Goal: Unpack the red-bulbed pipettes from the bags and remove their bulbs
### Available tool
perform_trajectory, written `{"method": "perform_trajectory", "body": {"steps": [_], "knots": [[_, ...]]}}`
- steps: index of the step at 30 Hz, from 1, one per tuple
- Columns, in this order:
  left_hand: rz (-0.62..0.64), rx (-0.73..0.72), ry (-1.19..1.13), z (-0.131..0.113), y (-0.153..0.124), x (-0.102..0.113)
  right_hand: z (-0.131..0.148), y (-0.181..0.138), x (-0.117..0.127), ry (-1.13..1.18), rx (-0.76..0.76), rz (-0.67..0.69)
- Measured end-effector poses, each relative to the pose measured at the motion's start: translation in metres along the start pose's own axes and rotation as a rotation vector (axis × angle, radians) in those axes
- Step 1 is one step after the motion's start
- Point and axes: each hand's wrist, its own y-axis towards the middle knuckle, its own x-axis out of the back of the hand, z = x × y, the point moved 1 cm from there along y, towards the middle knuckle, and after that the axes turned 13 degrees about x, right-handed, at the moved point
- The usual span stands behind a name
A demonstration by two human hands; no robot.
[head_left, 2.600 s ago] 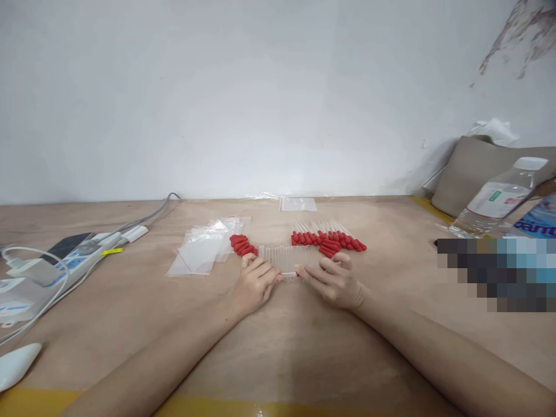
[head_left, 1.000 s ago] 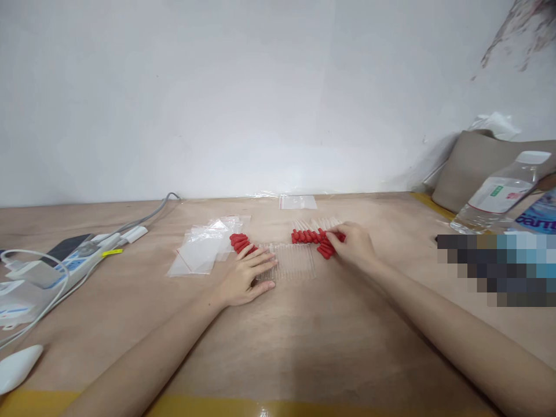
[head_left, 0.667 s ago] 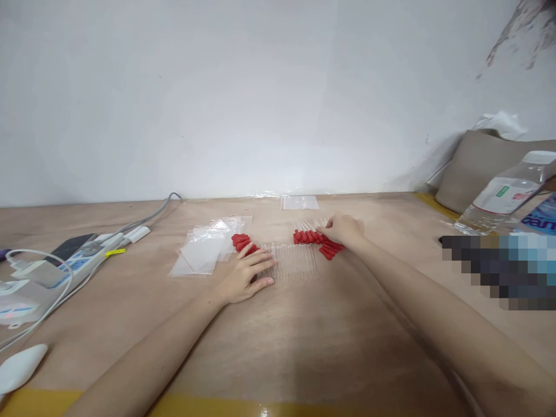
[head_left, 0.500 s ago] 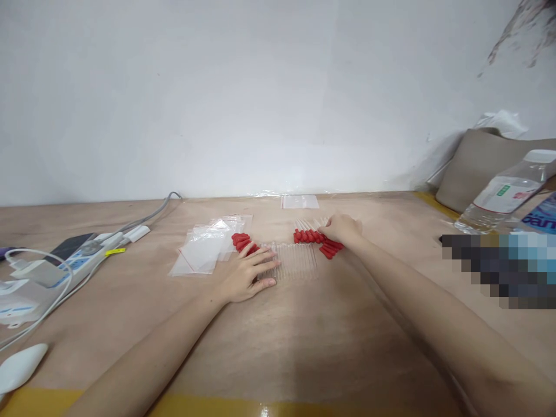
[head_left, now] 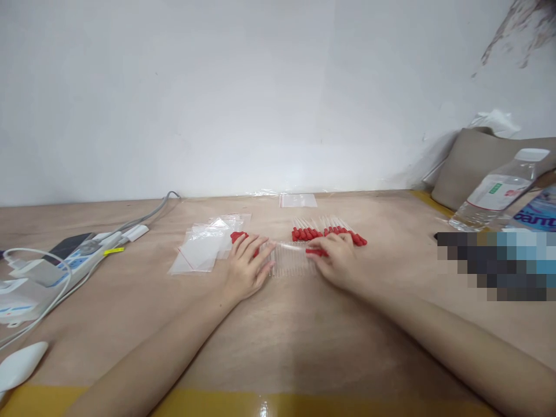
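Note:
Between my hands a row of clear, thin glass tubes (head_left: 289,263) lies on the table. My right hand (head_left: 336,260) is at the row's right end, its fingers closed on a red-bulbed dropper (head_left: 316,252); a clear streak like its tube points left over the row. My left hand (head_left: 249,266) rests at the row's left end with fingers apart, partly covering red rubber bulbs (head_left: 238,236). Just behind the row lie several droppers (head_left: 306,233), red bulbs toward me and pale tips pointing to the wall. More red-bulbed droppers (head_left: 356,237) lie beyond my right hand.
Clear zip bags (head_left: 197,249) are piled left of my left hand, and another bag (head_left: 298,200) lies by the wall. Further left are a power strip (head_left: 80,263) with cables and a white mouse (head_left: 21,365). A water bottle (head_left: 497,188) stands on the right.
My right hand has moved from the droppers at the back toward me and slightly left, bringing a red-bulbed dropper to the tube row. My left hand has shifted only slightly.

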Motion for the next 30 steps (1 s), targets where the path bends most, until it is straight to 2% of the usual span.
{"method": "perform_trajectory", "body": {"steps": [4,11,18,24,30], "knots": [[-0.023,-0.088,0.026,-0.019,0.002,-0.009,0.017,-0.019,-0.017,0.009,0.175,-0.064],[-0.083,-0.183,0.107,-0.029,0.0,-0.01,0.022,-0.015,-0.022,0.066,0.173,0.024],[0.032,-0.168,0.131,-0.03,-0.001,-0.011,0.023,-0.015,-0.024,-0.071,0.264,-0.014],[0.07,-0.158,0.093,-0.027,-0.003,-0.01,0.021,-0.02,-0.02,-0.241,0.378,-0.044],[0.102,-0.139,0.06,-0.03,-0.003,-0.008,0.023,-0.022,-0.012,-0.4,0.539,-0.176]]}}
